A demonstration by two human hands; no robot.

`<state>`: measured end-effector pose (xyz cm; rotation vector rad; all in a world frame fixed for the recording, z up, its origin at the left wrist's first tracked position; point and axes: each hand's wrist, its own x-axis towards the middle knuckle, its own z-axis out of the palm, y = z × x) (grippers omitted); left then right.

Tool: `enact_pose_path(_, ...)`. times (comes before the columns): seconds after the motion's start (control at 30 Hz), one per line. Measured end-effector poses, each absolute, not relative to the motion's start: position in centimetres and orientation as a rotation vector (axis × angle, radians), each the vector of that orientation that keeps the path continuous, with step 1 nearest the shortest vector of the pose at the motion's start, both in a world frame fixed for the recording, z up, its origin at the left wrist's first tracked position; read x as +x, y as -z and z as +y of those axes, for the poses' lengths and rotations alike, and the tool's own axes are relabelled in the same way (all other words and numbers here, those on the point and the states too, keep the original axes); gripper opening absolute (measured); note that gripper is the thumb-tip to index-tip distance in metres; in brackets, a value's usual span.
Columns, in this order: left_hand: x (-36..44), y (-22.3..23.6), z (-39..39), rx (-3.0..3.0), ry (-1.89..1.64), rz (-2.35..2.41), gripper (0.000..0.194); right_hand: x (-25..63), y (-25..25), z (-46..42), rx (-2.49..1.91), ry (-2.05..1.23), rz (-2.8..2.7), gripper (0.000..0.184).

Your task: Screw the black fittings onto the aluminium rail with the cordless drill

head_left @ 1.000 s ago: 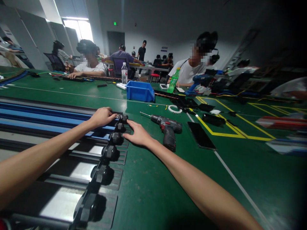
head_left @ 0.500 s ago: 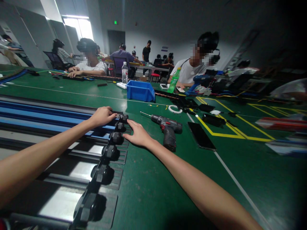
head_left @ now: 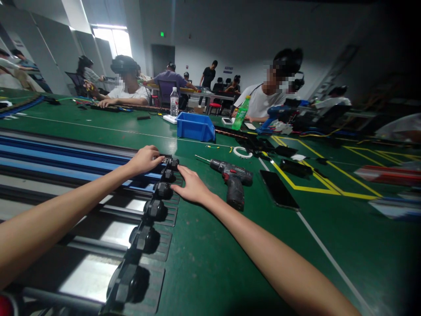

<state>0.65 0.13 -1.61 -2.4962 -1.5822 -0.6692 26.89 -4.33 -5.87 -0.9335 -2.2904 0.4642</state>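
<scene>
A long assembly of blue, black and silver strips [head_left: 82, 159] lies on the left of the green table, with a row of black ribbed cable glands [head_left: 157, 210] along its right end. My left hand [head_left: 146, 159] reaches over the strips to the far corner, fingers bent and thumb pointing at the last gland. What its fingertips press or pinch is hidden. My right hand [head_left: 192, 185] lies beside the glands, thumb and fingers apart, fingertips touching or very near the far ones. Flat slotted black tabs [head_left: 154, 281] stick out under the glands.
Right of my right hand lies a cordless drill [head_left: 233, 177], then a black phone [head_left: 279, 189]. A blue bin [head_left: 195, 127], a clear bottle [head_left: 174, 102], a green bottle [head_left: 241, 114] and a white cable coil [head_left: 242, 152] are farther back. Co-workers sit across the table.
The view has shifted slightly, so everything sits a little farther right. Both my hands keep their places at the glands. The co-worker at the left back has raised a hand.
</scene>
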Motion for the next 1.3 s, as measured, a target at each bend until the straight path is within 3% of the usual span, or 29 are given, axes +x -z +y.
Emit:
enact_pose_path(0.2,1.0,0.9,-0.3,-2.469,0.789,-1.490,0.036,26.8,5.6,-4.7,-0.906,-0.451,-2.148,0.070)
enact_pose_path(0.4,1.2,0.4,-0.9,-2.509,0.854,-1.418,0.022,27.1,5.2,-4.1,-0.873,-0.445,-1.910,0.047)
enact_pose_path(0.6,1.5,0.2,-1.5,-2.601,0.883,-1.381,0.021,27.7,5.2,-4.2,-0.761,-0.503,-1.935,0.025)
enact_pose_path(0.9,1.5,0.2,-1.5,-2.651,0.877,-1.402,0.019,27.6,5.3,-4.5,-0.717,-0.545,-2.005,0.036)
enact_pose_path(1.17,1.6,0.2,-1.5,-2.658,0.878,-1.412,0.021,27.2,4.2,-5.5,-0.732,-0.532,-1.933,0.014)
enact_pose_path(1.23,1.6,0.1,-1.5,-2.661,0.877,-1.410,0.022,27.2,4.1,-5.6,-0.756,-0.524,-1.903,0.021)
enact_pose_path(1.3,1.6,0.1,-1.5,-2.666,0.874,-1.406,0.023,27.3,4.2,-5.6,-0.791,-0.512,-1.882,0.042)
